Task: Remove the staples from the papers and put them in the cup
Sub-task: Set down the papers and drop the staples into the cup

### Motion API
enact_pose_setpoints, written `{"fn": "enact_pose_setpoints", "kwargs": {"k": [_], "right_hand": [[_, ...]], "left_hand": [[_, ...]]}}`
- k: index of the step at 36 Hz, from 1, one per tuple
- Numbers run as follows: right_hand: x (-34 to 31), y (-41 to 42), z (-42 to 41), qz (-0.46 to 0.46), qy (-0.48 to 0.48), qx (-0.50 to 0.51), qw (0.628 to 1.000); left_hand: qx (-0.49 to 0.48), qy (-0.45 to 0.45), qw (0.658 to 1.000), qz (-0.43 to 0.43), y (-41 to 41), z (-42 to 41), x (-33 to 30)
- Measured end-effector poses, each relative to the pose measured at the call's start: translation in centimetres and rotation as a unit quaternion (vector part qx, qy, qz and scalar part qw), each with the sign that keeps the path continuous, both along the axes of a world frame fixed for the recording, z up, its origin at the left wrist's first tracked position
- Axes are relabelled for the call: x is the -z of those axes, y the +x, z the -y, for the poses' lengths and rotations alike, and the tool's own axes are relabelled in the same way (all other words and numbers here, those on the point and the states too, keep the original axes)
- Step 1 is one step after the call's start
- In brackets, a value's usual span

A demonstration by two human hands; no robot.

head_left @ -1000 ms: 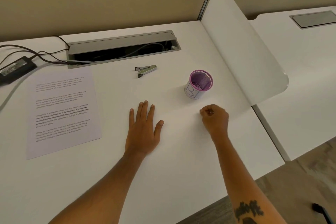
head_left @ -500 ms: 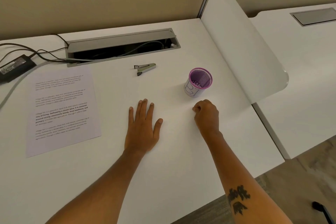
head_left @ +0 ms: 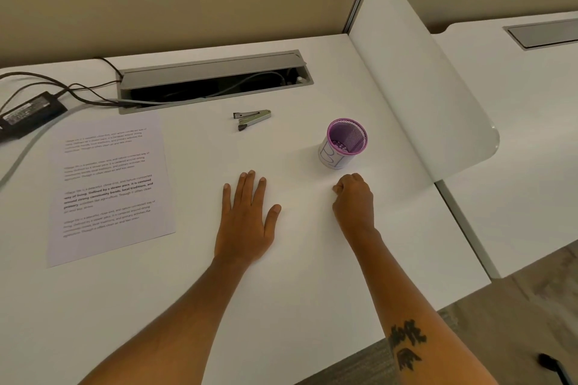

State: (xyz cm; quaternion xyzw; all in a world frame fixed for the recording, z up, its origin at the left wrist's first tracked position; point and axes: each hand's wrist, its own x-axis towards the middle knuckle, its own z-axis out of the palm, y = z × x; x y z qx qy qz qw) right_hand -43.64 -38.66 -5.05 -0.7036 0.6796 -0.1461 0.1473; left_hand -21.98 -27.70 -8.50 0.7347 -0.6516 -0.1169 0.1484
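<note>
a white office surface point(head_left: 312, 259) is stretching across the head view, backed by a beige partition, with a curved white divider point(head_left: 416, 78) standing along its right edge and a second desk lying beyond it. an open grey cable hatch point(head_left: 215, 78) is sitting at the back, and a black power adapter point(head_left: 31, 109) with its cords is lying at the far left.

the printed paper point(head_left: 109, 187) is lying flat on the left part of the surface, well apart from both hands; whether a staple is remaining in it is too small to tell. the staple remover point(head_left: 251, 118) is resting unattended in front of the hatch, between the paper and the cup. the purple mesh cup point(head_left: 345, 142) is standing upright to the right, with small pale bits showing at its bottom, probably collected staples.

the left hand point(head_left: 247, 216) is lying palm down with its fingers spread flat on the bare surface, holding nothing, likely just resting. the right hand point(head_left: 353, 200) is sitting just in front of the cup with its fingers curled into a loose fist; whether it is pinching a staple is not showing. its place beside the cup suggests it is dealing with a loose staple there, so the task seems near its end.
</note>
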Motion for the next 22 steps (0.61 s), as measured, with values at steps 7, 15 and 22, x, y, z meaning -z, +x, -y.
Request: {"fn": "enact_pose_setpoints", "kwargs": {"k": [7,15,22], "right_hand": [[0.7,0.3,-0.3,-0.022,0.015,-0.008,1.0],[-0.9,-1.0,1.1,0.133,0.108,0.114,0.979],[-1.2,-2.3,1.3,0.209,0.138,0.152,0.956]], "left_hand": [[-0.001,0.002,1.0,0.0,0.0,0.0,-0.1],[0.001,0.0,1.0,-0.004,0.0,0.1,0.0],[-0.001,-0.005,1.0,-0.005,0.0,0.0,0.0]]}}
